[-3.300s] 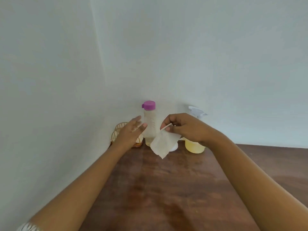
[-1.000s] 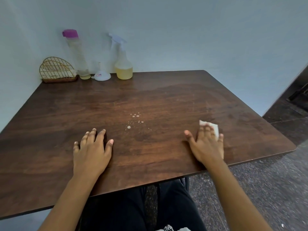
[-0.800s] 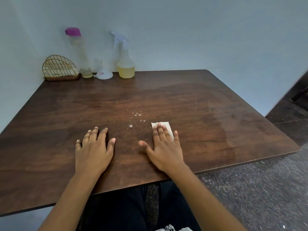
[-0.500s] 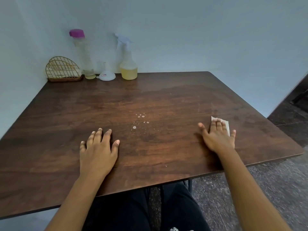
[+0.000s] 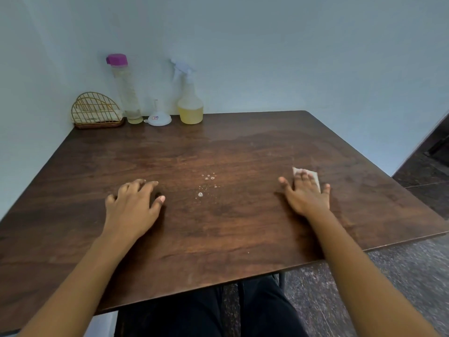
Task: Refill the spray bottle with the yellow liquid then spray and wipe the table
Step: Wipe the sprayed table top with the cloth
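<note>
My right hand (image 5: 306, 193) presses a white wipe (image 5: 313, 175) flat on the dark wooden table (image 5: 218, 227) at the right side, fingers straight. My left hand (image 5: 133, 205) rests on the table at the left, fingers spread and slightly arched. Between them lies a patch of small foamy droplets (image 5: 206, 184). At the back edge stands the spray bottle (image 5: 188, 98), its lower part filled with yellow liquid. To its left stands a tall clear bottle (image 5: 125, 90) with a purple cap and a little liquid at the bottom.
A small white funnel (image 5: 159, 117) sits upside down between the two bottles. A gold wire holder (image 5: 97, 111) stands in the back left corner against the wall. The table's right and near edges drop to a dark speckled floor (image 5: 401, 276).
My right hand slid the wipe from the right side to the middle near the droplets and back to the right. My left hand stayed in place on the table.
</note>
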